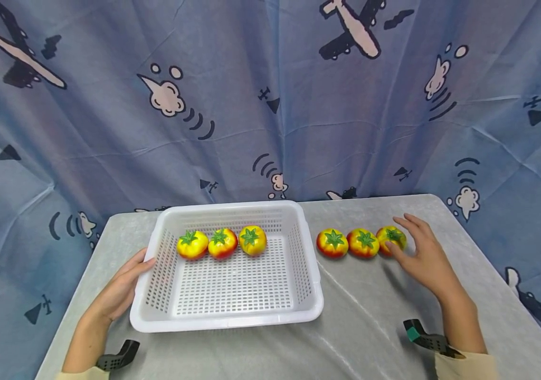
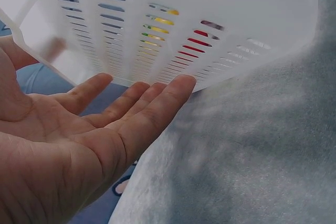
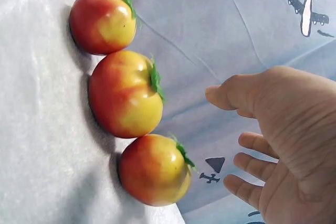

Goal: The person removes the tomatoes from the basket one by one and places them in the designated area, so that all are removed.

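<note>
A white plastic basket [image 1: 232,319] with slotted walls stands on the table, three red-and-yellow tomatoes in a row inside, among them a left one [image 1: 192,245]. My left hand [image 1: 125,282] holds the basket's left rim, thumb over the edge and fingers [image 2: 152,114] along the outer wall. Right of the basket, three more tomatoes form a touching row: a near one [image 1: 332,243], a middle one [image 1: 363,243] and a far-right one [image 1: 390,240]. Over the far-right tomato hovers my right hand [image 1: 422,253], fingers spread and apart from it in the right wrist view.
A grey cloth-like cover lies over the table [image 1: 360,327]. Behind it hangs a blue curtain [image 1: 232,121] printed with planes and clouds, reaching down to the table's back edge. Each wrist wears a dark band, such as the right band [image 1: 429,340].
</note>
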`<state>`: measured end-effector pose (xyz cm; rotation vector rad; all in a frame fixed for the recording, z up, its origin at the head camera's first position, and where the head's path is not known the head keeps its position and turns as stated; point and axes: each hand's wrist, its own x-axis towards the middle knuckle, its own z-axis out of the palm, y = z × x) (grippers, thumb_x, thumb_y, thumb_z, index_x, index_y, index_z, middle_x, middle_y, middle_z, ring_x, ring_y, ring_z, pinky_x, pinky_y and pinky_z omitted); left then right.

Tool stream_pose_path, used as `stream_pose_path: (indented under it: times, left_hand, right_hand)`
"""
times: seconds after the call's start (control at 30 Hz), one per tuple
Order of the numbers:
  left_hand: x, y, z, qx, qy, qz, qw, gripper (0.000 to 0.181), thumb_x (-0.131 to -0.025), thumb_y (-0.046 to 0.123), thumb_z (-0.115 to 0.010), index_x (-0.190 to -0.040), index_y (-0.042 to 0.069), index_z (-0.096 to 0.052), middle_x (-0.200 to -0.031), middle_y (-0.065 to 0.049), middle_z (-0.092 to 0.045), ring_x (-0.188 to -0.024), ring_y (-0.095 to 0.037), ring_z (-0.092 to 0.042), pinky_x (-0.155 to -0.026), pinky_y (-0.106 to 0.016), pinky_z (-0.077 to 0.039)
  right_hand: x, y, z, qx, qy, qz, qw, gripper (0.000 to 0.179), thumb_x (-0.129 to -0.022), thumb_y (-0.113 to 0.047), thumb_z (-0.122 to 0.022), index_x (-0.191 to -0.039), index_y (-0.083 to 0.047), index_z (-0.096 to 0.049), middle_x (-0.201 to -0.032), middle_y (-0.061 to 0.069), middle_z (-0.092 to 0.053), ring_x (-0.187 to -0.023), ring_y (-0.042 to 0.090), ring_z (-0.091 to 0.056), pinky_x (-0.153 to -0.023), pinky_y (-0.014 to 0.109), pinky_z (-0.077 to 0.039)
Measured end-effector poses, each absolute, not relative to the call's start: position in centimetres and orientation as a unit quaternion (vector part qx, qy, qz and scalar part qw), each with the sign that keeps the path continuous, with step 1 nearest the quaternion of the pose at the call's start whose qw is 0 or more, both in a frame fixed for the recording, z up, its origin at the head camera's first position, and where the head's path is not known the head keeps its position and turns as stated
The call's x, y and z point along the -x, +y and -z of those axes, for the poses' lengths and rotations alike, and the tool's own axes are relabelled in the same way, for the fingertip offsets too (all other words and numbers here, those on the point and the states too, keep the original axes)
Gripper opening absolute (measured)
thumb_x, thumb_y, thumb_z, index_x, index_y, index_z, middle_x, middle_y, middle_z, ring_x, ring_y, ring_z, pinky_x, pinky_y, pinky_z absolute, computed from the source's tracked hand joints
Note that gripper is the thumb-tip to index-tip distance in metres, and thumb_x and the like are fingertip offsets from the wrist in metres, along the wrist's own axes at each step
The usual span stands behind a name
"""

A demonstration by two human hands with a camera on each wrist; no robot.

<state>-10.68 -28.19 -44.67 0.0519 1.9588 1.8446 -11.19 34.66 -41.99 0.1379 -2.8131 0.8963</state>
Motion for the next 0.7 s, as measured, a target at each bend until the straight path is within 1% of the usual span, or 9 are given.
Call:
stream_pose_path:
  times: [0.1,0.23,0.3,0.43,0.5,0.6,0.7]
  left_hand:
    - [10.7,-28.0,44.9,-0.022,0.708,-0.669,0.223,0.071,-0.115,0.039,-0.038,-0.169,0.01,-0.002,-0.165,-0.03,-0.026,-0.123,-0.012,-0.064,-0.097,-0.043,-0.057]
    - [10.7,-27.8,45.2,-0.025,0.704,-0.674,0.224,0.072,-0.116,0.038,-0.038,-0.17,0.011,0.0,-0.166,-0.03,-0.025,-0.123,-0.011,-0.063,-0.097,-0.04,-0.057]
    - [10.6,-27.6,45.3,-0.027,0.699,-0.678,0.226,0.072,-0.116,0.037,-0.038,-0.17,0.01,0.001,-0.164,-0.026,-0.029,-0.123,-0.011,-0.063,-0.098,-0.039,-0.057]
    - [10.7,-27.5,45.5,-0.034,0.694,-0.681,0.233,0.072,-0.116,0.036,-0.039,-0.17,0.009,0.001,-0.155,-0.01,-0.043,-0.124,-0.012,-0.063,-0.098,-0.039,-0.057]
    - [10.7,-27.6,45.5,-0.034,0.697,-0.678,0.23,0.072,-0.116,0.036,-0.039,-0.17,0.009,0.001,-0.15,-0.004,-0.046,-0.123,-0.012,-0.064,-0.097,-0.04,-0.057]
    - [10.7,-28.0,45.2,-0.033,0.705,-0.672,0.222,0.072,-0.116,0.036,-0.039,-0.169,0.009,0.0,-0.149,-0.005,-0.046,-0.121,-0.012,-0.065,-0.095,-0.04,-0.058]
    - [10.7,-28.2,45.1,-0.034,0.706,-0.672,0.219,0.071,-0.116,0.036,-0.039,-0.169,0.009,0.0,-0.148,-0.003,-0.047,-0.121,-0.011,-0.065,-0.095,-0.04,-0.058]
  right_hand:
    - [11.1,34.4,41.6,-0.055,-0.945,-0.306,0.101,0.065,-0.099,-0.016,-0.075,-0.155,-0.001,-0.047,-0.164,0.034,-0.033,-0.144,0.063,-0.035,-0.109,0.083,-0.028]
    - [11.1,33.9,41.2,-0.058,-0.945,-0.306,0.094,0.064,-0.1,-0.019,-0.074,-0.156,-0.003,-0.047,-0.165,0.032,-0.033,-0.144,0.063,-0.036,-0.108,0.084,-0.03]
    - [11.1,33.6,41.1,-0.058,-0.947,-0.305,0.089,0.064,-0.101,-0.021,-0.073,-0.157,-0.004,-0.046,-0.165,0.032,-0.033,-0.144,0.062,-0.036,-0.107,0.083,-0.031]
    - [11.1,32.9,40.5,-0.067,-0.947,-0.3,0.091,0.064,-0.099,-0.017,-0.074,-0.156,-0.004,-0.047,-0.164,0.031,-0.035,-0.144,0.061,-0.037,-0.108,0.082,-0.033]
    - [11.2,32.4,40.2,-0.08,-0.945,-0.301,0.096,0.064,-0.098,-0.015,-0.075,-0.156,-0.004,-0.048,-0.162,0.03,-0.038,-0.144,0.059,-0.038,-0.109,0.08,-0.033]
    - [11.4,31.4,39.8,-0.098,-0.941,-0.311,0.093,0.065,-0.098,-0.013,-0.075,-0.156,-0.007,-0.047,-0.161,0.027,-0.041,-0.145,0.055,-0.041,-0.11,0.079,-0.034]
    - [11.6,30.3,39.5,-0.115,-0.937,-0.318,0.088,0.064,-0.099,-0.012,-0.074,-0.157,-0.008,-0.047,-0.16,0.024,-0.045,-0.138,0.05,-0.05,-0.109,0.076,-0.04]
